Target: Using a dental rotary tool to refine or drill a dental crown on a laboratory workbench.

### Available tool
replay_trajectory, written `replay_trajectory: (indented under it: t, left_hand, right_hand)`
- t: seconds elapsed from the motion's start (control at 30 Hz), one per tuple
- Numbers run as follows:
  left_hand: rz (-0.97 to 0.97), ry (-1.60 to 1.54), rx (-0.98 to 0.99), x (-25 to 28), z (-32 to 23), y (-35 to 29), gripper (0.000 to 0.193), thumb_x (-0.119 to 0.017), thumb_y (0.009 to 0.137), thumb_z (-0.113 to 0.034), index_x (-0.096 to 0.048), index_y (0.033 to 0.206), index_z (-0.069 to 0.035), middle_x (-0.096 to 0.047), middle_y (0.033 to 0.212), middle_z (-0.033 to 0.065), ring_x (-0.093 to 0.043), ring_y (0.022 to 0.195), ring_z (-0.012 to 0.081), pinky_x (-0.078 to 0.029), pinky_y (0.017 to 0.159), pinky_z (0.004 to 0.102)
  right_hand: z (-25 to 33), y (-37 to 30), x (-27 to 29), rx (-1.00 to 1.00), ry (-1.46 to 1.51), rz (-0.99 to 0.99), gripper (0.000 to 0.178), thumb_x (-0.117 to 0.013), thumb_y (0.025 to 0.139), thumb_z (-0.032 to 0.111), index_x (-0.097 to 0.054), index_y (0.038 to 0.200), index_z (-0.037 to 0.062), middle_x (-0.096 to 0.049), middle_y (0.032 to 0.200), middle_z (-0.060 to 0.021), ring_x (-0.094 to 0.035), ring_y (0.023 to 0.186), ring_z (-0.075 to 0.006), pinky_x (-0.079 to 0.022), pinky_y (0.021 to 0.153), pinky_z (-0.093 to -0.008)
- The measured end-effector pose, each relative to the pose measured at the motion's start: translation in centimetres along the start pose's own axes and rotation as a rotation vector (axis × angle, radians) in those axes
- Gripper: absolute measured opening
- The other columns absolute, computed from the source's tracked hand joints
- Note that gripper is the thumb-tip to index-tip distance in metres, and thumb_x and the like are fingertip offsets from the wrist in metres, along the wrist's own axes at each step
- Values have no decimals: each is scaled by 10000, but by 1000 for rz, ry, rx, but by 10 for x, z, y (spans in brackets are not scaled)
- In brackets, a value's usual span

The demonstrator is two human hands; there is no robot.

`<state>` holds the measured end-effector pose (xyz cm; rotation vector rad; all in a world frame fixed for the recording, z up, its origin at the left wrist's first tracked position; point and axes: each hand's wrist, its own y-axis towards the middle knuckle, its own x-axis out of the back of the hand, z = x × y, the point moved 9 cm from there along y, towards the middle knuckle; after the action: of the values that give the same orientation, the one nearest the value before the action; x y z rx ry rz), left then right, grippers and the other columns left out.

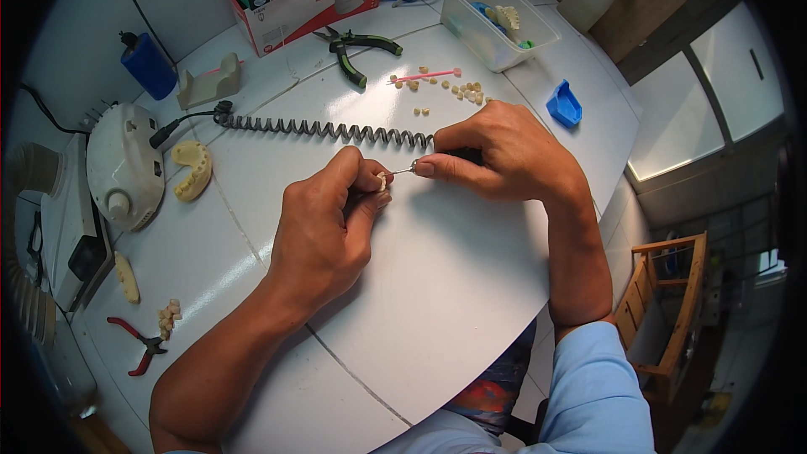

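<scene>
Between the thumb and fingers of my left hand [328, 214] is a small whitish artificial tooth [382, 181], mostly covered by the fingertips. My right hand [513, 155] grips a rotary handpiece [461, 154], its dark body partly hidden under the palm. The thin metal bur [401, 171] points left and reaches the tooth; whether it touches cannot be made out. A black coiled cord [328, 129] runs from the handpiece toward the white control unit [124, 172] at the left. Beyond my right hand lie several loose artificial teeth [471, 94] and a pink stick [429, 76].
Green-black pliers [351, 50] lie before the mask boxes [307, 8]. A clear plastic tub [496, 38] and a blue tray piece [564, 104] are at the far right. A cream dental cast [193, 172] sits by the control unit; red-handled cutters [147, 345] lie near left.
</scene>
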<state>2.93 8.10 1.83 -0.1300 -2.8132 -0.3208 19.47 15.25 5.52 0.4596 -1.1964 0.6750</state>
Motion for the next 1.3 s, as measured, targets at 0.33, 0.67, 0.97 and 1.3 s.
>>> replay_trajectory:
  t: [0.33, 0.67, 0.97, 1.3]
  left_hand:
    - [4, 0, 9, 0, 1, 1, 120, -714, 981, 103, -608, 967, 47, -816, 1071, 183, -798, 1005, 210, -634, 912, 336]
    - [1, 14, 14, 0, 2, 0, 110, -713, 985, 91, -614, 962, 47, -815, 1079, 185, -797, 1006, 204, -642, 916, 331]
    - [1, 1, 8, 0, 2, 0, 108, -714, 987, 89, -618, 964, 46, -812, 1086, 180, -795, 1024, 204, -640, 925, 328]
    - [5, 0, 24, 0, 3, 0, 121, -714, 988, 92, -607, 955, 44, -813, 1087, 181, -784, 1012, 181, -630, 900, 317]
  right_hand:
    - [-1, 0, 0, -14, 4, 5, 606, -677, 1032, 621, -759, 745, 93, -619, 577, -113, -601, 562, -336, -447, 568, -464]
    - [0, -1, 0, -9, 15, 2, 584, -684, 1031, 601, -766, 755, 93, -633, 588, -118, -609, 569, -340, -450, 577, -474]
    - [0, 1, 0, -15, -4, -13, 567, -686, 1037, 589, -779, 770, 98, -646, 599, -115, -620, 576, -342, -461, 581, -464]
    - [-1, 0, -2, 2, 0, -29, 578, -679, 1042, 601, -775, 765, 104, -644, 597, -114, -617, 562, -334, -457, 564, -464]
